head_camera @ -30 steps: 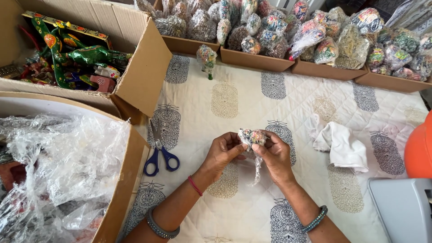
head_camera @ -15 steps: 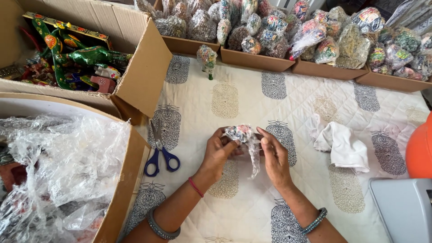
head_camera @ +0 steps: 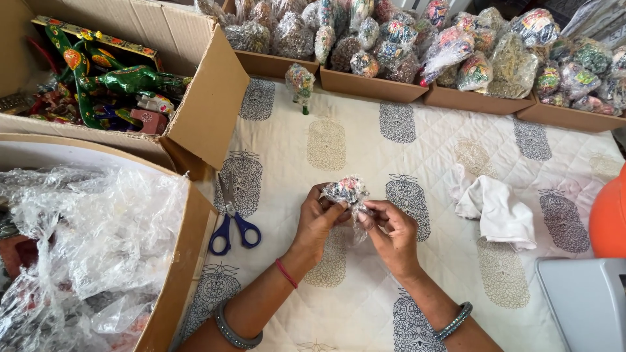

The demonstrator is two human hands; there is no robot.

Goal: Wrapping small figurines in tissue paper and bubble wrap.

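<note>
Bare forearms, no sleeves. The left hand (head_camera: 317, 223) wears a red thread and grey bangle; the right hand (head_camera: 391, 231) wears a grey-green bangle.

Between my two hands and the far row of boxes (head_camera: 391, 88) the quilted cloth (head_camera: 365, 140) lies open, so I can reach forward freely there; only one small wrapped figure (head_camera: 300, 85) stands upright just before that row. To my left the blue-handled scissors (head_camera: 233, 221) lie near my left hand (head_camera: 319, 221), hard against the cardboard box of plastic wrap (head_camera: 176, 287), whose wall blocks any sweep that way. To my right a crumpled white cloth (head_camera: 499, 212) lies near my right hand (head_camera: 391, 231), and beyond it a grey device (head_camera: 583, 303) and an orange object (head_camera: 610, 218) close off the corner.
</note>
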